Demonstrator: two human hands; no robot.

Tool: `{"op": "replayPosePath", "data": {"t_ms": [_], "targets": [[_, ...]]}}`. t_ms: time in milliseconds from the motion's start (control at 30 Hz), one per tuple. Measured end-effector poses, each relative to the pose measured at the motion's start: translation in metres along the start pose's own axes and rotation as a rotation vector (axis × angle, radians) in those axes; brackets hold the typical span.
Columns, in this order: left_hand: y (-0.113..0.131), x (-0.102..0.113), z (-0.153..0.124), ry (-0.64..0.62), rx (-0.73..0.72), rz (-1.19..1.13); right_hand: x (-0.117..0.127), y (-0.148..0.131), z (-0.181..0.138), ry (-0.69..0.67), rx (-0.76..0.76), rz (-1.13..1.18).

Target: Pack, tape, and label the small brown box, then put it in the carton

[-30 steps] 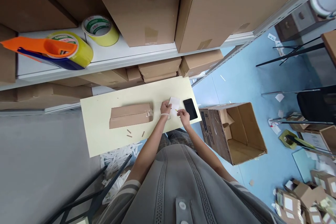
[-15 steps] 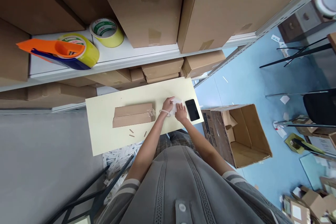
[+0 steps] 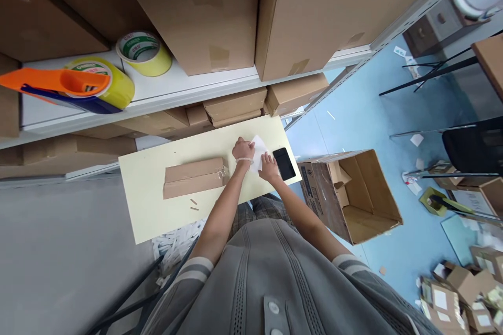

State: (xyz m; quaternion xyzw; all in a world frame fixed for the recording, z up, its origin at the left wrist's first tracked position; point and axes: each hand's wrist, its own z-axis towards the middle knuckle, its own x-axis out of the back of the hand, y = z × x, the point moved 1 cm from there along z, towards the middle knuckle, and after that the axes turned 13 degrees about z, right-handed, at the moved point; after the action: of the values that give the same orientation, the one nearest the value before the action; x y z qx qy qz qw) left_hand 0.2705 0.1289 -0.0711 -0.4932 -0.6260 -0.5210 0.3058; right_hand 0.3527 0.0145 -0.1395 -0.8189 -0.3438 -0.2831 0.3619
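Note:
A small white sheet of paper [image 3: 258, 146] lies on a pale yellow table [image 3: 157, 199]. My left hand [image 3: 242, 149] rests on its left edge, fingers curled over it. My right hand [image 3: 269, 163] presses on its near right corner. A black phone [image 3: 284, 163] lies flat just right of my right hand. Left of my left hand sits a long brown cardboard parcel [image 3: 194, 177] with clear tape at its end. A few small brown strips [image 3: 193, 204] lie on the table in front of the parcel.
An open cardboard box [image 3: 353, 196] stands on the blue floor at the right. Shelving behind the table holds large cartons, two yellow tape rolls [image 3: 145, 52] and an orange tape dispenser [image 3: 58, 81]. White paper scraps [image 3: 176, 243] lie under the table. Small boxes litter the floor at the lower right.
Both hands have closed in on the white sheet: the right hand moved from beside it onto it, and the left hand shifted to its left edge.

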Motion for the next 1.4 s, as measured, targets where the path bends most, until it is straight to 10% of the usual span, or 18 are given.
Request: {"op": "replayPosePath", "data": {"t_ms": [300,500,633,867,1400], "targets": [[-0.006,0.076,0.03,0.277,0.109,-0.323,0.003,0.001,0.001,-0.033,0.015,0.014],[-0.029,0.103,-0.025,0.32,-0.215,-0.543,0.027,-0.015,-0.011,-0.056,-0.049,0.104],[-0.055,0.124,-0.071,0.35,-0.401,-0.586,0.054,-0.041,-0.05,0.056,0.072,0.552],[-0.103,0.16,-0.126,0.548,-0.558,-0.257,0.101,-0.123,-0.155,-0.048,0.414,1.289],[-0.166,0.229,-0.175,0.76,-0.538,0.049,0.08,-0.225,-0.192,0.035,0.536,1.258]]}}
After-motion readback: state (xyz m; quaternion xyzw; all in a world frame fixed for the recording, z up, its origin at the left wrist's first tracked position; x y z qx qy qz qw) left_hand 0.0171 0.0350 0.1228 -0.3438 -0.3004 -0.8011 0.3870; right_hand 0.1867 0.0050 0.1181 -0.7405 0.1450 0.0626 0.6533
